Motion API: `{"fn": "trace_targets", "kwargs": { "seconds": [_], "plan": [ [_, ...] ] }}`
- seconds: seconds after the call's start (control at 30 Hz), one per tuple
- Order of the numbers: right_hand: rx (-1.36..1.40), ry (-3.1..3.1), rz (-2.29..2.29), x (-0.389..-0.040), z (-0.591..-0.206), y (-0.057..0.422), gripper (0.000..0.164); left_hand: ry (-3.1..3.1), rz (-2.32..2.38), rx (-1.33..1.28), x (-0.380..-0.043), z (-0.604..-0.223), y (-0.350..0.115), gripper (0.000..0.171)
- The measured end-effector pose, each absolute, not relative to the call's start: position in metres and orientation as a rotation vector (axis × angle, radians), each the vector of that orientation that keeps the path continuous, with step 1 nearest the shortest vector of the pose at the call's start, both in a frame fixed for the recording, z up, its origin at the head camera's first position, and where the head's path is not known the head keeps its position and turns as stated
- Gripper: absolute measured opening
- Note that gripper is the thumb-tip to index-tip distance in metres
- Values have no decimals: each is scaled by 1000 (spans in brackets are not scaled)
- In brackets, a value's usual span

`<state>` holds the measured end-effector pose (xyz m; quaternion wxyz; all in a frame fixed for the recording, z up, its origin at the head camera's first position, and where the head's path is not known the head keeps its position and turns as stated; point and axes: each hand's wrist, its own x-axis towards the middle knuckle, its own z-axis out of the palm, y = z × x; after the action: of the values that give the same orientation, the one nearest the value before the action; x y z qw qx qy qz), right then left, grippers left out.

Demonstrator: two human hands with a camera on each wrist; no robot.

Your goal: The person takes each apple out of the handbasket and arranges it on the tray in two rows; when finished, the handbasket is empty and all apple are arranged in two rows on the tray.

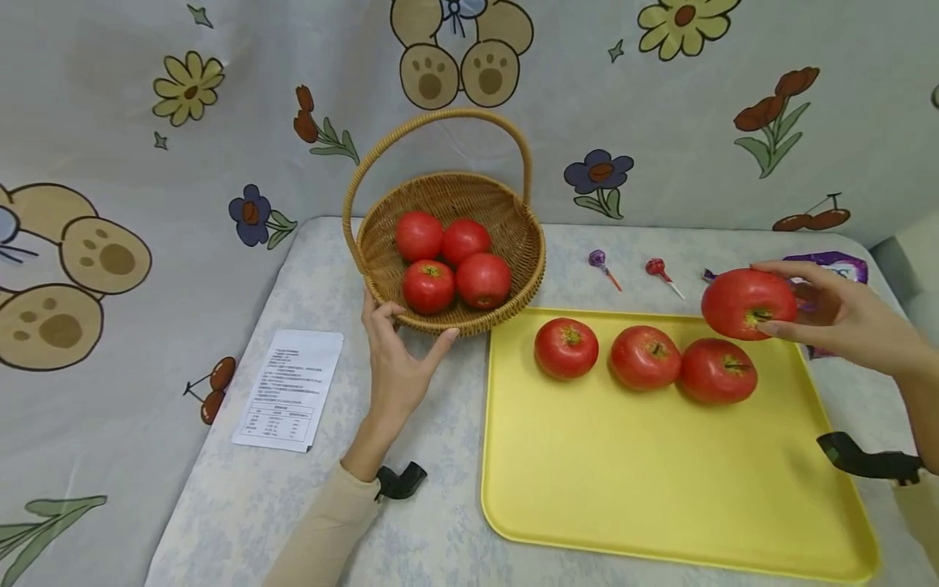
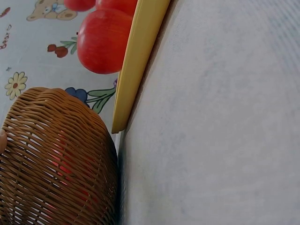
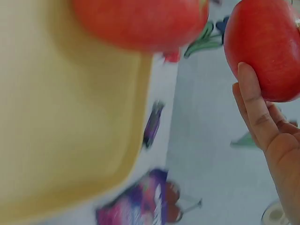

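Observation:
A wicker basket (image 1: 535,265) with a tall arched handle stands at the back of the table, several red apples (image 1: 484,280) inside it. My left hand (image 1: 399,367) grips its front left side, thumb and fingers spread along the rim. In the left wrist view the woven wall of the basket (image 2: 56,154) shows, with red behind the weave. My right hand (image 1: 844,318) pinches a red apple (image 1: 748,303) between thumb and fingers, above the back right of the yellow tray (image 1: 645,481). The right wrist view shows the fingers under this apple (image 3: 267,51).
Three apples (image 1: 645,358) sit in a row along the tray's back edge. Behind it lie a purple lollipop (image 1: 598,259), a red lollipop (image 1: 656,267) and a purple packet (image 1: 844,265). A printed white sheet (image 1: 289,391) lies at left. A patterned cloth (image 1: 293,49) hangs behind the table.

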<state>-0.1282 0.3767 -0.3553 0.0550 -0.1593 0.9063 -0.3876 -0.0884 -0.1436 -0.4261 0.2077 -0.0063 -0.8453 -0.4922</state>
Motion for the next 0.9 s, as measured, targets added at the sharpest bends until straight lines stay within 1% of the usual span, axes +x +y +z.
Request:
{"fn": "trace_targets", "kwargs": {
  "seconds": [0.1, 0.2, 0.33, 0.47, 0.8, 0.9],
  "plan": [
    [-327, 2759, -1152, -120, -366, 403, 79, -2349, -1365, -25, -89, -425, -144, 67],
    [-230, 2736, -1086, -112, -376, 425, 82, -2349, -1366, -35, -89, -424, -144, 68],
    [-203, 2737, -989, -99, -388, 444, 87, -2350, -1367, -41, -89, -424, -144, 68],
    [-195, 2684, -997, -87, -398, 455, 90, -2351, -1366, -37, -89, -423, -144, 67],
    [-208, 2552, -1031, -77, -412, 454, 76, -2355, -1373, -26, -88, -423, -144, 68],
    [-205, 2542, -1009, -77, -414, 454, 75, -2358, -1372, -26, -88, -423, -144, 68]
  ]
}}
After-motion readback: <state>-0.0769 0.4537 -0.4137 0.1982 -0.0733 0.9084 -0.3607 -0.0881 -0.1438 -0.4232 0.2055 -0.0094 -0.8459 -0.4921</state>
